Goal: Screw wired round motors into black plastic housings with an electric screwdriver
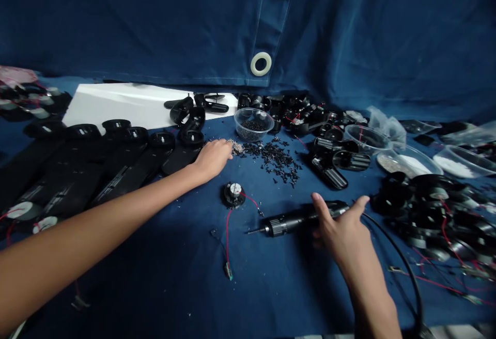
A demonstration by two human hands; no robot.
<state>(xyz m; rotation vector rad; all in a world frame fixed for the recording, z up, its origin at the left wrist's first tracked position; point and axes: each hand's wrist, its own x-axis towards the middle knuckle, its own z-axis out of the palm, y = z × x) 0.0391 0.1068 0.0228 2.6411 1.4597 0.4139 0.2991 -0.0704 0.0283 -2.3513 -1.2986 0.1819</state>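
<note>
My left hand (213, 159) reaches forward, its bent fingertips down at a pile of tiny silvery screws (237, 147); what they pinch, if anything, is hidden. My right hand (346, 236) is at a black electric screwdriver (289, 222), thumb and forefinger spread wide over its body. The driver lies on its side with its bit pointing left, and a cable runs from its rear end. Between the hands sits a small round speaker-like part (234, 194) with red wires, one leading to a little connector board (228, 271). Black screws (279, 160) are scattered just beyond.
A clear plastic bowl (253, 124) holds more dark screws. Long black housings (127, 168) lie in a row at left. Black shells (333, 163) and heaped wired parts (437, 220) fill the right. Plastic tubs (411, 160) stand behind. A blue curtain (155, 24) closes off the back.
</note>
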